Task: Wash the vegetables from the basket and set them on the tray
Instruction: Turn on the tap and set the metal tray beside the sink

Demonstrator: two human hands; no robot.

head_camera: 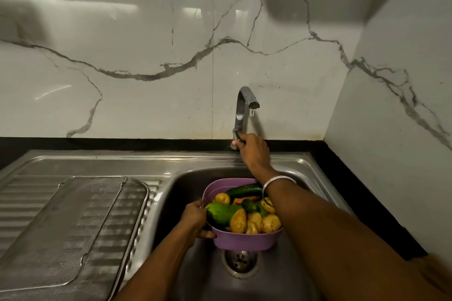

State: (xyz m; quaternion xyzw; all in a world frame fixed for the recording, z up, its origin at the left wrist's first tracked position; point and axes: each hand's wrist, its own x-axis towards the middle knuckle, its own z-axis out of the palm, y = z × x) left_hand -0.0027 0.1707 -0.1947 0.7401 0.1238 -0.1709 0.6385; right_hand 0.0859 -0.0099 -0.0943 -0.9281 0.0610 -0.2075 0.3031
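Left hand (pixel 194 217) grips the rim of the purple basket (pixel 241 239) of vegetables (pixel 244 215) over the sink (pixel 288 276) drain, right hand (pixel 253 148) fingers curled round the tap (pixel 241 110) handle, steel tray (pixel 73 227) on the draining surface to the left.

Veined white marble wall (pixel 146 32), black counter (pixel 342 173)
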